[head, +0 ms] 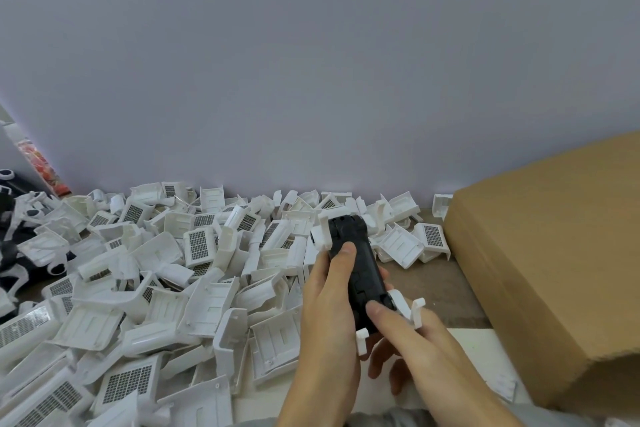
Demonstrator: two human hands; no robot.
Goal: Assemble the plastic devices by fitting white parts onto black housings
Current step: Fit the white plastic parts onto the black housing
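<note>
I hold one black housing [360, 267] upright-tilted in front of me, over the table's near right part. A white part [322, 230] sits at its far end, and white prongs [417, 312] stick out at its near end. My left hand [329, 315] grips the housing from the left, its thumb lying across the black face. My right hand [415, 347] holds the near end from below, with the thumb pressed on the housing's lower edge. The fingers under the housing are hidden.
A big heap of loose white parts [156, 288] with mesh grilles covers the table's left and middle, up to the pale wall. A brown cardboard box [554, 270] stands at the right. Assembled black-and-white pieces [14, 239] lie at the far left edge.
</note>
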